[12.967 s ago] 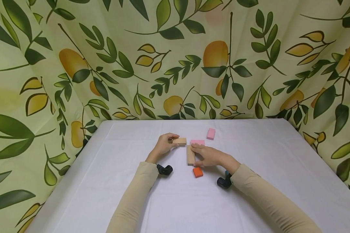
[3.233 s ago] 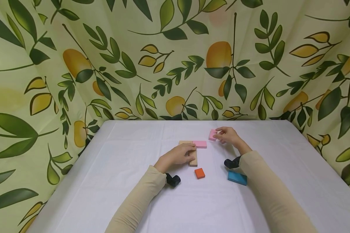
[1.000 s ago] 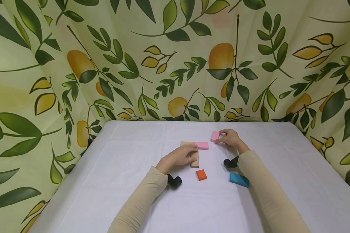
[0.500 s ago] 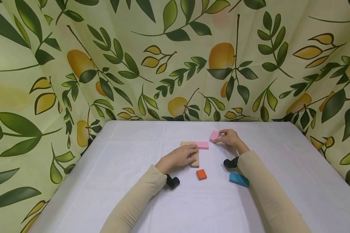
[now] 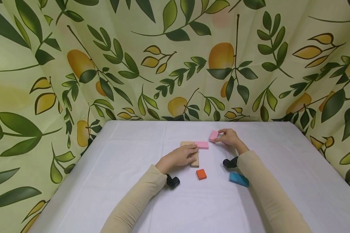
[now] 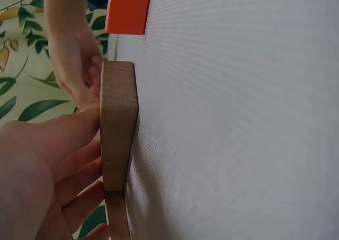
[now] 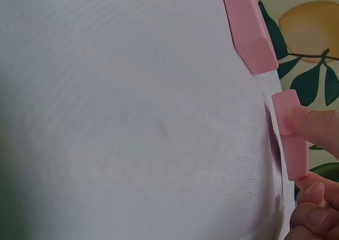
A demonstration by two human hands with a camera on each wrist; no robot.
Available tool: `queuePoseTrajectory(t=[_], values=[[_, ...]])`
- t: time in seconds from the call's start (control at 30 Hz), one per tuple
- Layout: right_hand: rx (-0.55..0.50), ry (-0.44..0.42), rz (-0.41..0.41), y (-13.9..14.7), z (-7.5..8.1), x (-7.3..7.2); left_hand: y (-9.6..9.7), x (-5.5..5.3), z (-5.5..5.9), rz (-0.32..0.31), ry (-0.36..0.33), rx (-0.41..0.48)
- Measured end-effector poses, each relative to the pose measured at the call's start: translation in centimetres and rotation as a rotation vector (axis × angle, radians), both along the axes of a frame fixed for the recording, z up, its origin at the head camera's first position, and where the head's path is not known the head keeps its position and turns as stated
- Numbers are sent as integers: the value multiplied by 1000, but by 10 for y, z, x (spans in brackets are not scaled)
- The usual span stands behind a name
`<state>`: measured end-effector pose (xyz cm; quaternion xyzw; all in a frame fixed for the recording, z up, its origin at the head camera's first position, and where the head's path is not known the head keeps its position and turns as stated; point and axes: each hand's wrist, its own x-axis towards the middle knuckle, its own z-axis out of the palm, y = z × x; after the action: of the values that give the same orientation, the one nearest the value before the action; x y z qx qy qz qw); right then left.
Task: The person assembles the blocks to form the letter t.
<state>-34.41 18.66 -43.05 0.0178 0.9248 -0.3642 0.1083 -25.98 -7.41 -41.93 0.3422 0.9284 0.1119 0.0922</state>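
My left hand (image 5: pixel 178 156) rests on a long wooden block (image 5: pixel 195 162), its thumb and fingers laid along the top in the left wrist view. Behind it lies a second wooden block (image 5: pixel 186 143), end to end with a flat pink block (image 5: pixel 203 145); together the three form a T. My right hand (image 5: pixel 229 137) pinches another pink block (image 5: pixel 213 136) between thumb and fingers, beyond and to the right of the T. In the right wrist view this held pink block (image 7: pixel 291 144) stands a small gap from the pink block (image 7: pixel 251 30) of the T.
A small orange block (image 5: pixel 201 174) lies in front of the T's near end. A blue block (image 5: pixel 239 179) sits beside the right sleeve, partly covered by it. White cloth (image 5: pixel 192 207) covers the table, and a leaf-patterned curtain (image 5: pixel 186 51) hangs behind it.
Earlier, my left hand brought the second wooden block against the pink one, and my right hand went from the long block to the far pink block. Lately that pink block has shifted slightly left.
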Motion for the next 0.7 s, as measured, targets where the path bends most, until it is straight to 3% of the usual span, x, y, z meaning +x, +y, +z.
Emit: queuePoseTrajectory(t=[0.7], values=[[-8,38,23,-8,0,2,-1,1,0,4,-21,18]])
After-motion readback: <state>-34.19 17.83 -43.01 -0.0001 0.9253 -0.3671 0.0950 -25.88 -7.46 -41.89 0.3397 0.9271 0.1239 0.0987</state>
